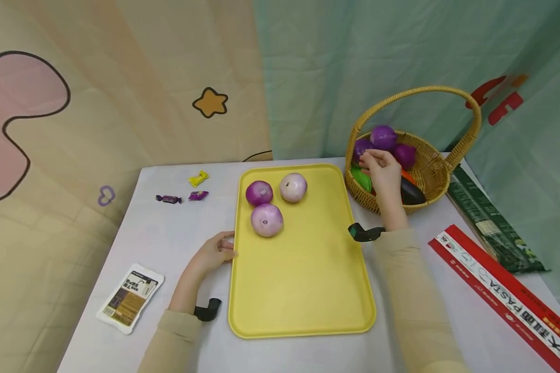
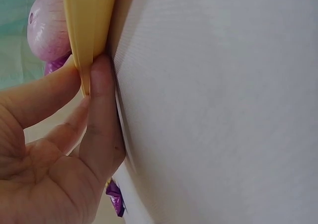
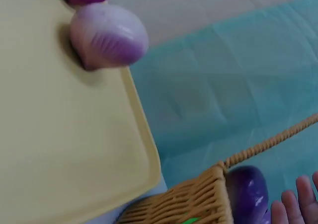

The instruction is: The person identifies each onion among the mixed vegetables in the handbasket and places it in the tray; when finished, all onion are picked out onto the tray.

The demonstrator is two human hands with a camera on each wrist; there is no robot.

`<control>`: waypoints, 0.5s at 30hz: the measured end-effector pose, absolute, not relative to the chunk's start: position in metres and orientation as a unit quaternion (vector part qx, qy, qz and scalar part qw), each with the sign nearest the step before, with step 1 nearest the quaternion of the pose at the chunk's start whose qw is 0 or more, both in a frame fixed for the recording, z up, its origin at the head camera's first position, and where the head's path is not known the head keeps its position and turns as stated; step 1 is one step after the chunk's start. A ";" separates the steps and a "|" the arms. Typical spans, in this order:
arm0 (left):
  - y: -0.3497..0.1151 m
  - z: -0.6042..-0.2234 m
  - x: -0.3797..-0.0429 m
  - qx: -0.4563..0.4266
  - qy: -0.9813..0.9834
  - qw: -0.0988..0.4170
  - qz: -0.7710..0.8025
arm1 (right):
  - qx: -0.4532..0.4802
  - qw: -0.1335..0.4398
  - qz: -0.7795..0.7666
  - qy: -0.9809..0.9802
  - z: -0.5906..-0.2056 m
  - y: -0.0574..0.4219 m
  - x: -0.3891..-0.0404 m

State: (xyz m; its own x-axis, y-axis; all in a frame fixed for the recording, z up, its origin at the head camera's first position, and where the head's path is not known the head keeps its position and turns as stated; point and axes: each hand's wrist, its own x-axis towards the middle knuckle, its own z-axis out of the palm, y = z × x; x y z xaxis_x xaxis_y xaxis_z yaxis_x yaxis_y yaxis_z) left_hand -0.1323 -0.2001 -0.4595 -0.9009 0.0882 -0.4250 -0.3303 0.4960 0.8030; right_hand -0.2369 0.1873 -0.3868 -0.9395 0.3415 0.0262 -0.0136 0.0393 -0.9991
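My left hand (image 1: 217, 252) grips the left edge of a yellow tray (image 1: 303, 290). In the left wrist view its thumb lies on one side of the rim and its fingers on the other. Three purple onions lie in the tray's far left part: a dark one (image 1: 259, 193), a paler one (image 1: 293, 187) and a large one (image 1: 267, 220). Over the wicker basket (image 1: 431, 176) hovers my right hand (image 1: 383, 168), fingers loosely extended, nothing seen in it. Inside the basket are several purple onions (image 1: 383, 138), a green vegetable (image 1: 361, 178) and an eggplant (image 1: 411, 192), partly hidden by the hand.
Wrapped candies (image 1: 198, 178) lie left of the tray, with a white food pouch (image 1: 130, 298) nearer the front. A red pasta box (image 1: 508, 295) and a dark green package (image 1: 492, 223) are on the right. The basket's tall handle (image 1: 420, 90) arches above it, before a curtain.
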 end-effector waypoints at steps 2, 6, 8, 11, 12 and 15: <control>-0.202 -0.459 -0.132 -0.074 0.838 0.210 0.499 | -0.140 0.146 0.660 -0.724 -0.387 0.196 -0.244; -0.202 -0.462 -0.132 -0.074 0.834 0.208 0.506 | -0.177 0.159 0.607 -0.758 -0.402 0.201 -0.262; -0.202 -0.462 -0.132 -0.075 0.833 0.207 0.508 | -0.193 0.152 0.596 -0.765 -0.410 0.200 -0.270; -0.201 -0.462 -0.131 -0.078 0.833 0.206 0.508 | -0.204 0.134 0.588 -0.771 -0.417 0.198 -0.278; -0.201 -0.461 -0.131 -0.078 0.834 0.205 0.507 | -0.206 0.130 0.584 -0.774 -0.418 0.197 -0.280; -0.201 -0.463 -0.131 -0.076 0.833 0.205 0.509 | -0.207 0.127 0.570 -0.785 -0.421 0.196 -0.283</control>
